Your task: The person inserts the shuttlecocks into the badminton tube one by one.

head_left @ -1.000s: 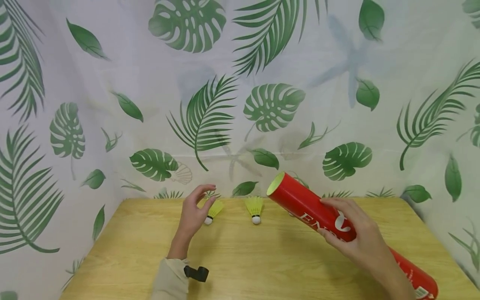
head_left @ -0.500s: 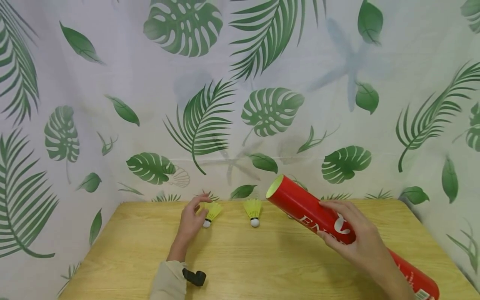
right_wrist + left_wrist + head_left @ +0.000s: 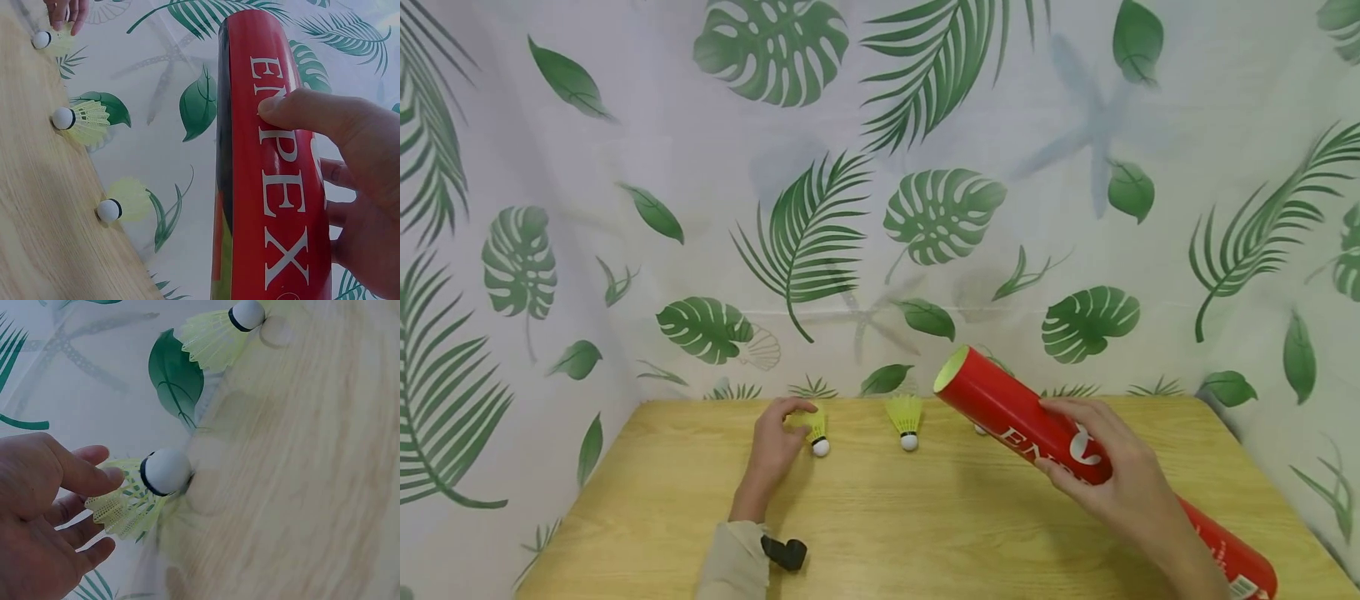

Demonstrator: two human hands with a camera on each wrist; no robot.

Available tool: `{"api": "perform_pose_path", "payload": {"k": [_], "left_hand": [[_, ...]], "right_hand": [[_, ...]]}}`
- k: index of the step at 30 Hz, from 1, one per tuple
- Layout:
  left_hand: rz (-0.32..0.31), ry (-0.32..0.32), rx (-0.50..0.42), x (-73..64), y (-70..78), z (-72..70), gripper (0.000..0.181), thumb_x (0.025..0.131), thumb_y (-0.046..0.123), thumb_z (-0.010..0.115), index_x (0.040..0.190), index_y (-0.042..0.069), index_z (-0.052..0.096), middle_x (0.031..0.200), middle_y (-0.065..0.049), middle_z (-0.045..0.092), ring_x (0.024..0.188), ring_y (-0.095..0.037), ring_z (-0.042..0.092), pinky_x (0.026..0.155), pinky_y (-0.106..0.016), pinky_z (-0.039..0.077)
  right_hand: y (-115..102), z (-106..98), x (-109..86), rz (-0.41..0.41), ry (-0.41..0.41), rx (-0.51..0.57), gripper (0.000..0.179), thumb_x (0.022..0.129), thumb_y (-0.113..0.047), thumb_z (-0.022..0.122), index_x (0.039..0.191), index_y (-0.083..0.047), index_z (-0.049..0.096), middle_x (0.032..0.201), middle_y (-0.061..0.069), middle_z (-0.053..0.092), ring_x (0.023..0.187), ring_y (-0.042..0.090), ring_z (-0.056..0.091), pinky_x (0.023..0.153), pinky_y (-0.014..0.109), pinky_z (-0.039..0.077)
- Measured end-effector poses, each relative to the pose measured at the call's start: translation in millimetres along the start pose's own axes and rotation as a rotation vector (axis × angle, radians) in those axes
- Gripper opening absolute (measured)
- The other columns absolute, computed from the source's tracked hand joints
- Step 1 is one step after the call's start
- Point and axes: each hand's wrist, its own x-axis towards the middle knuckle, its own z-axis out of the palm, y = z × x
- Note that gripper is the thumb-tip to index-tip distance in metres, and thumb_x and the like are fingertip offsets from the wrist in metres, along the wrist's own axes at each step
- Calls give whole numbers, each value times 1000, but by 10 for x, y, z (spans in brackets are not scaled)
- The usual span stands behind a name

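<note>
Nearest, at lower right, the right hand grips a red tube, thumb over the white lettering and fingers curled round the far side; the tube slants, its open mouth pointing up and left. A beige sleeve with a black clip lies over the bare tabletop. Beyond, the left hand is partly closed, thumb and fingers pinching the yellow skirt of the left shuttlecock, cork toward the person. Near the back edge lie the middle shuttlecock and the right shuttlecock. Behind hangs a leaf-patterned cloth.
</note>
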Motion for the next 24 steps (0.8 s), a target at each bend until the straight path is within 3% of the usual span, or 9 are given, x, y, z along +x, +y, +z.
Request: {"api": "perform_pose_path", "payload": {"k": [3,10,18,24], "left_hand": [[2,5,-9,-30,26,-26,27,82,-15,75,102,3,75,108,-14,70,102,-31,63,94,-50,52],[80,39,-43,-63,153,-74,24,85,-16,72,103,0,74,107,-14,73,96,-30,66,81,-38,56],[110,79,-139,-83,459,-225,23,89,-12,71,108,1,73,107,-15,71,92,-29,68,83,-38,59],[163,137,-200,-127,683,-309,22,90,-10,72,110,-1,73,110,-18,71,93,-33,68,86,-44,59]], "right_hand": [[2,-14,-16,-4,-5,2,75,76,-6,90,142,-22,59,132,0,61,111,-2,49,72,21,56],[5,-39,-35,-2,-20,16,75,76,-8,90,143,-22,58,132,0,61,112,-2,48,72,21,55],[24,-47,0,-14,-24,30,74,76,-7,90,142,-22,59,131,-1,61,111,-2,49,70,21,56],[21,-45,19,-31,-28,48,75,76,-5,90,142,-22,59,131,1,61,110,7,52,71,20,55]]}}
